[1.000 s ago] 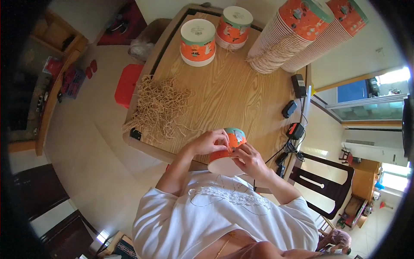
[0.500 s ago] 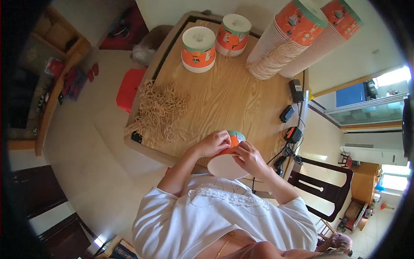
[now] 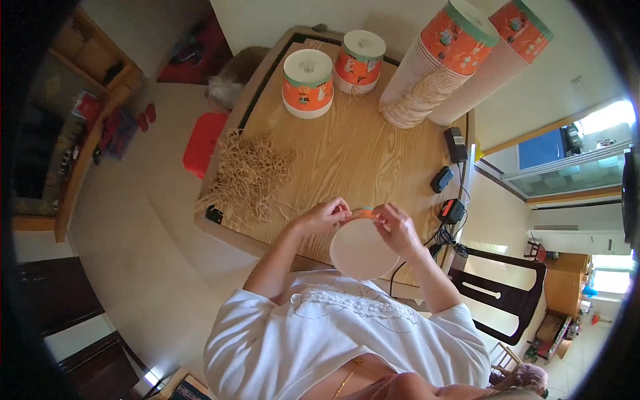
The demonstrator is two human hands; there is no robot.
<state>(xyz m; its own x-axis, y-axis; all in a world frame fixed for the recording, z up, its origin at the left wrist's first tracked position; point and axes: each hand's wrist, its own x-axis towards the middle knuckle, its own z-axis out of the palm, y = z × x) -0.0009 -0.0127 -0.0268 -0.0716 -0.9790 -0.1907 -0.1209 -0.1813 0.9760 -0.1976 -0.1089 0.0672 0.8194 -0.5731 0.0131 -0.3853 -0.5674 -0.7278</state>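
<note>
I hold an orange paper bowl with a white lid at the near edge of the wooden table, its lid tilted up toward me. My left hand grips its upper left rim, and my right hand grips the upper right rim. Only a sliver of the orange wall shows between my fingers. A pile of tan rubber bands lies on the table just left of my left hand.
Two lidded orange bowls stand at the table's far side. Two tall leaning stacks of paper bowls rest at the far right. Black adapters and cables lie along the right edge. A dark chair stands to the right.
The bowl has been tipped so its white lid now faces me, hiding most of the orange wall. Both hands shifted up to the far rim.
</note>
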